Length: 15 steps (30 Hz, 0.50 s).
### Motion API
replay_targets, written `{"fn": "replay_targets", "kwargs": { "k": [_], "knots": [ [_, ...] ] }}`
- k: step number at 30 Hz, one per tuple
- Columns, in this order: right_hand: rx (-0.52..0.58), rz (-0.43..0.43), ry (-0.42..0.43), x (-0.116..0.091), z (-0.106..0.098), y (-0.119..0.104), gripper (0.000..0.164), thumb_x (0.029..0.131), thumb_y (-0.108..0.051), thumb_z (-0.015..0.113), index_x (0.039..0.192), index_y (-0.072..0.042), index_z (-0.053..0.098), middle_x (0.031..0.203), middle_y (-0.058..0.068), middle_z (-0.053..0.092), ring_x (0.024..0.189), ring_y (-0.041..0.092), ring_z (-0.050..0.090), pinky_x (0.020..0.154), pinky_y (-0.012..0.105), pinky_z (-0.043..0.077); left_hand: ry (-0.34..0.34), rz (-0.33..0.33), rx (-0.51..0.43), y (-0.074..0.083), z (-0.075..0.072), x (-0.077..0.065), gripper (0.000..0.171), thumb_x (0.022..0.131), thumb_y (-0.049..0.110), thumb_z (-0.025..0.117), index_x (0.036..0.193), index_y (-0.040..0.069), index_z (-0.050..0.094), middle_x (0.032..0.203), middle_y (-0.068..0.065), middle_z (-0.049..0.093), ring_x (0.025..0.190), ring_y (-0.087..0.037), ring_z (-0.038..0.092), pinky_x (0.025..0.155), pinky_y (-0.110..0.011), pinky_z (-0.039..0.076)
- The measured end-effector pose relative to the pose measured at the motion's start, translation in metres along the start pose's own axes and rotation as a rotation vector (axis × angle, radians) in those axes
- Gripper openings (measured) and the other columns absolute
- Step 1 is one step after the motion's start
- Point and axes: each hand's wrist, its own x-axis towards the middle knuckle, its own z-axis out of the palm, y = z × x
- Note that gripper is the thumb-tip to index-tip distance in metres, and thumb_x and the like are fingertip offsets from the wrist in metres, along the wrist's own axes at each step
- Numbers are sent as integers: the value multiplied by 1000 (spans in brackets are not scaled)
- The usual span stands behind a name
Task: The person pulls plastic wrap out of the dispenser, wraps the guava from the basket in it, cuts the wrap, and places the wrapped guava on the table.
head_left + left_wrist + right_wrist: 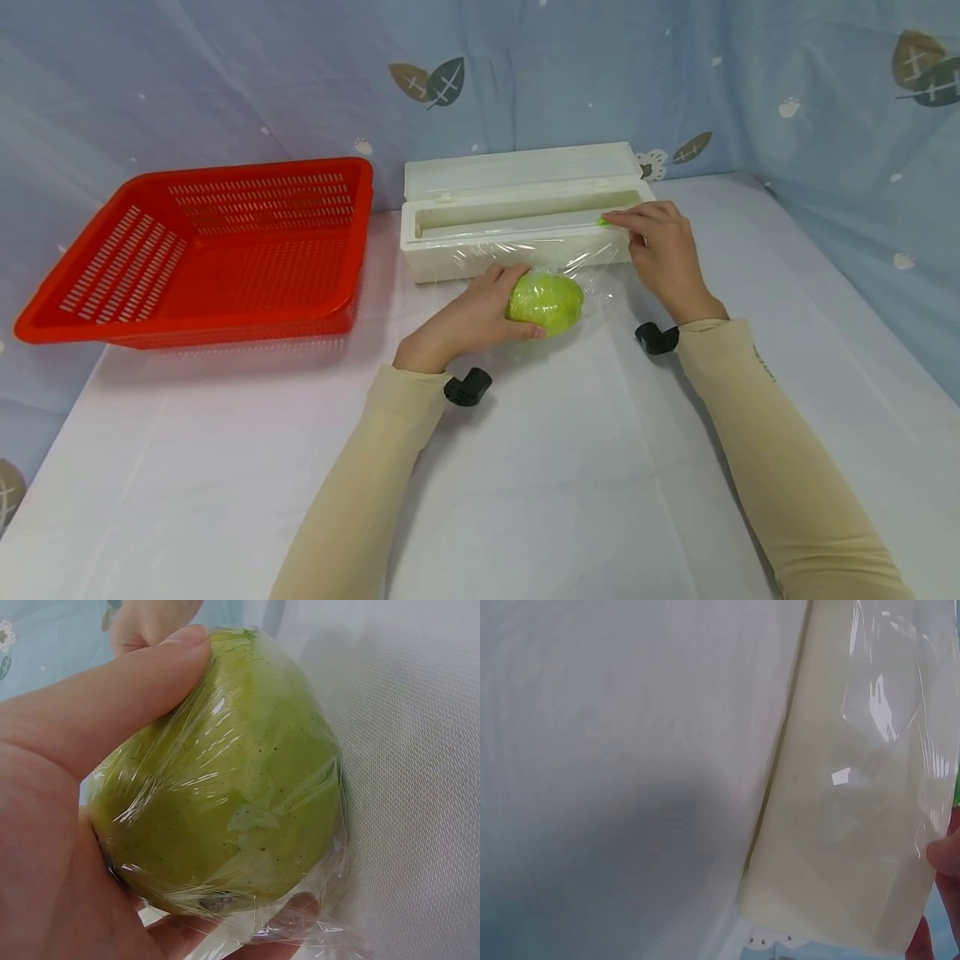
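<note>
My left hand (483,312) grips a speckled green fruit (546,302) from its left side, just above the table. Clear cling film (217,750) covers the fruit with creases and bunches up at its lower end in the left wrist view. From the fruit, the film stretches to the front edge of a long white cling film dispenser (517,252), whose lid (525,171) stands raised behind. At the dispenser's right end my right hand (666,250) holds a small bright green slide cutter (603,222), mostly hidden by the fingers. The right thumb (945,855) lies against the film-covered front.
A red slotted plastic basket (247,329) stands at the left. White cloth (540,467) covers the table, and a blue curtain with leaf prints (525,83) hangs behind it. Black wrist cameras (468,387) sit on both sleeved forearms.
</note>
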Motion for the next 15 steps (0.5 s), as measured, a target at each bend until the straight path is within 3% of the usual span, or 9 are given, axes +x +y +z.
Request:
{"fn": "replay_targets", "kwargs": {
  "k": [9, 15],
  "knots": [
    [-3, -37, -16, 4, 3, -4, 55, 75, 23, 41, 107, -13, 67, 101, 9, 63, 103, 28, 47, 92, 45, 30, -6, -1, 8, 1, -2, 1, 85, 71, 46, 70, 138, 18, 25, 129, -6, 32, 110, -20, 37, 89, -36, 36],
    [-6, -15, -44, 3, 4, -6, 52, 76, 21, 43, 108, -13, 66, 103, 10, 62, 104, 29, 46, 92, 47, 29, -16, -10, -6, -1, -1, 1, 86, 71, 46, 70, 139, 18, 24, 130, -7, 31, 111, -20, 36, 89, -37, 36]
  ]
}}
